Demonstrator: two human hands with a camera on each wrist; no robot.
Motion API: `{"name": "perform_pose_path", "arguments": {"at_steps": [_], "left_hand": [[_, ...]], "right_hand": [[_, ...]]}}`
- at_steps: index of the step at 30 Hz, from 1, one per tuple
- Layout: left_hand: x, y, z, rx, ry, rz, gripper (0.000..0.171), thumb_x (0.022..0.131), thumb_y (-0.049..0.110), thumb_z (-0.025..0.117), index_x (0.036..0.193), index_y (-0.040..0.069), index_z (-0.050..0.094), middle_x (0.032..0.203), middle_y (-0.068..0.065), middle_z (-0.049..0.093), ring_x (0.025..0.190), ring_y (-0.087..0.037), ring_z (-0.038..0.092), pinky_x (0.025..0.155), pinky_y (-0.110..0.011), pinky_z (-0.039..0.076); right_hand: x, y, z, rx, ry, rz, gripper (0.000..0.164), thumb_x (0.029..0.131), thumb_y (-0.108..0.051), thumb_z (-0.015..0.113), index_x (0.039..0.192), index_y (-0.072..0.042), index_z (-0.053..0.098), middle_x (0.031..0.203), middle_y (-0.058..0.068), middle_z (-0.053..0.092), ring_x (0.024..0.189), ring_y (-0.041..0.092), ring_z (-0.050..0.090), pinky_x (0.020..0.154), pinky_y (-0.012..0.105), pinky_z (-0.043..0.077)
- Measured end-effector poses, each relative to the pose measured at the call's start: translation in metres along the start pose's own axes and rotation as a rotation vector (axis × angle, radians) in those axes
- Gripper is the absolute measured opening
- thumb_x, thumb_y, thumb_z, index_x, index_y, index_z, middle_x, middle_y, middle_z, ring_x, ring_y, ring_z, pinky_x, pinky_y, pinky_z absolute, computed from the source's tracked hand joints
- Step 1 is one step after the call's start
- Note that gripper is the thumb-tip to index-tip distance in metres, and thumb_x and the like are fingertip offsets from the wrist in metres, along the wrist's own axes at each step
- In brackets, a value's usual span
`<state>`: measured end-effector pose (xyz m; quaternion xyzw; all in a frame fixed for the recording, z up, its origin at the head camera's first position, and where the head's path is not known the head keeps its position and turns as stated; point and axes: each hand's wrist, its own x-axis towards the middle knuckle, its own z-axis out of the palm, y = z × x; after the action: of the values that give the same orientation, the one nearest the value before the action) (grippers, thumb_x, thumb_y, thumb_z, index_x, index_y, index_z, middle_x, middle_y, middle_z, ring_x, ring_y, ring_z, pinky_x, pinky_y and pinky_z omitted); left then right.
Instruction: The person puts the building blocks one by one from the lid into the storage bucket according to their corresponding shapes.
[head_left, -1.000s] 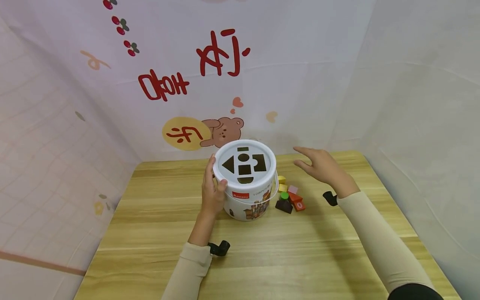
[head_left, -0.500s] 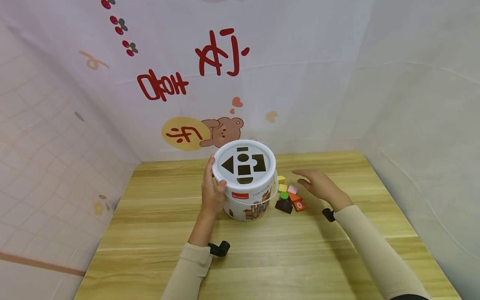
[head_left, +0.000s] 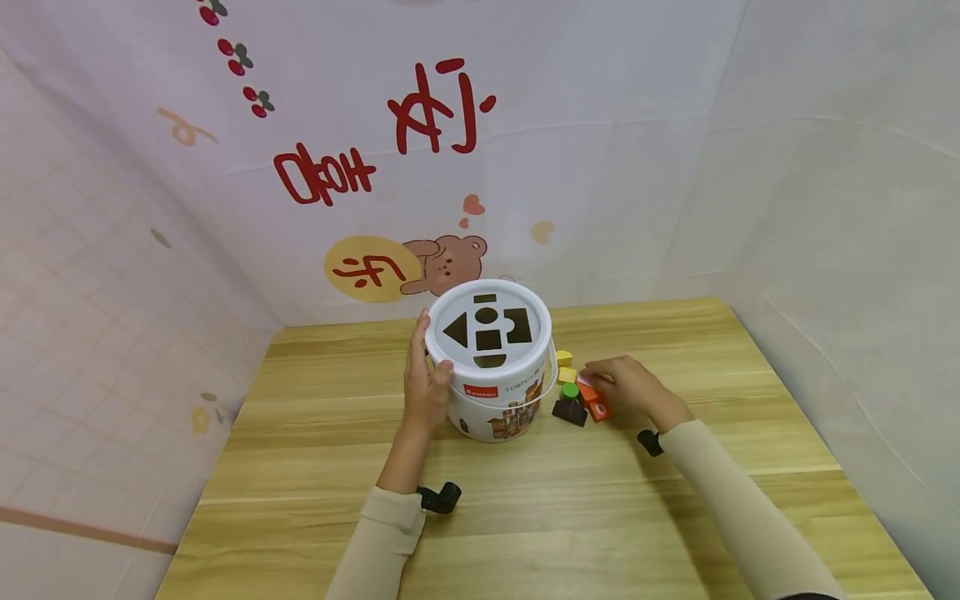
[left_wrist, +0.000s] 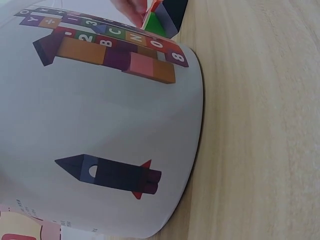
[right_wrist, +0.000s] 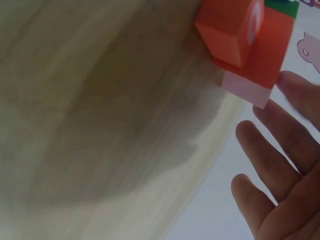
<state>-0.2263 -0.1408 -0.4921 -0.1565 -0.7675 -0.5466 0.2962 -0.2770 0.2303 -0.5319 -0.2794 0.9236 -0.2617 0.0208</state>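
A white toy-block bucket (head_left: 506,421) stands upright on the table, its lid (head_left: 474,356) cut with shaped holes. My left hand (head_left: 427,392) grips its left side, thumb at the front near the rim. Right of the bucket, my right hand (head_left: 633,387) reaches down at a small pile of blocks. In the right wrist view, thumb and index fingertips are right at the edges of a pink block (right_wrist: 247,91), the other fingers apart. Beside that lie a red triangular block (right_wrist: 277,45) and a red block with a 0 (head_left: 600,411).
A green block (head_left: 571,391), a dark arched block (head_left: 570,412) and yellow blocks (head_left: 567,376) lie close to the bucket's right side. The white handle (head_left: 553,379) hangs there. A white printed cloth (head_left: 622,208) rises behind the wooden table (head_left: 337,392).
My right hand has come down and towards the bucket, from above the table to the pink block. The left hand has kept its place on the bucket.
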Motion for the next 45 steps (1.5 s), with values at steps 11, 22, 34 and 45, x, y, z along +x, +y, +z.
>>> {"name": "perform_pose_path", "arguments": {"at_steps": [11,22,34,45], "left_hand": [[0.001,0.001,0.000,-0.012,0.001,0.006,0.093,0.097,0.074,0.044,0.165,0.013,0.030,0.168,-0.020,0.033,0.152,-0.031,0.037,0.122,-0.060,0.030],[0.001,-0.001,0.001,-0.008,-0.004,-0.003,0.097,0.096,0.077,0.044,0.165,0.011,0.030,0.169,-0.018,0.033,0.151,-0.033,0.038,0.120,-0.060,0.032],[0.001,0.000,0.001,-0.020,-0.002,0.001,0.094,0.097,0.075,0.045,0.166,0.012,0.029,0.168,-0.019,0.034,0.149,-0.032,0.041,0.118,-0.061,0.035],[0.001,0.000,0.000,-0.019,0.000,-0.001,0.089,0.098,0.068,0.047,0.165,0.012,0.030,0.170,-0.016,0.033,0.150,-0.032,0.040,0.118,-0.059,0.036]], "right_hand": [[-0.010,0.008,-0.006,-0.073,0.039,0.124,0.032,0.098,-0.016,0.075,0.123,0.003,0.072,0.116,0.022,0.075,0.107,0.042,0.070,0.096,0.060,0.054],[-0.010,0.013,0.000,0.028,0.050,0.061,0.036,0.097,-0.010,0.075,0.130,0.007,0.070,0.126,0.023,0.072,0.114,0.040,0.071,0.100,0.057,0.054],[-0.004,-0.001,-0.022,-0.019,0.181,-0.094,0.026,0.093,0.000,0.076,0.119,0.006,0.076,0.114,0.020,0.077,0.105,0.040,0.074,0.091,0.057,0.058],[0.010,-0.021,-0.051,-0.024,0.178,-0.100,0.030,0.096,-0.004,0.074,0.125,0.004,0.075,0.124,0.021,0.074,0.116,0.041,0.070,0.097,0.057,0.056]]}}
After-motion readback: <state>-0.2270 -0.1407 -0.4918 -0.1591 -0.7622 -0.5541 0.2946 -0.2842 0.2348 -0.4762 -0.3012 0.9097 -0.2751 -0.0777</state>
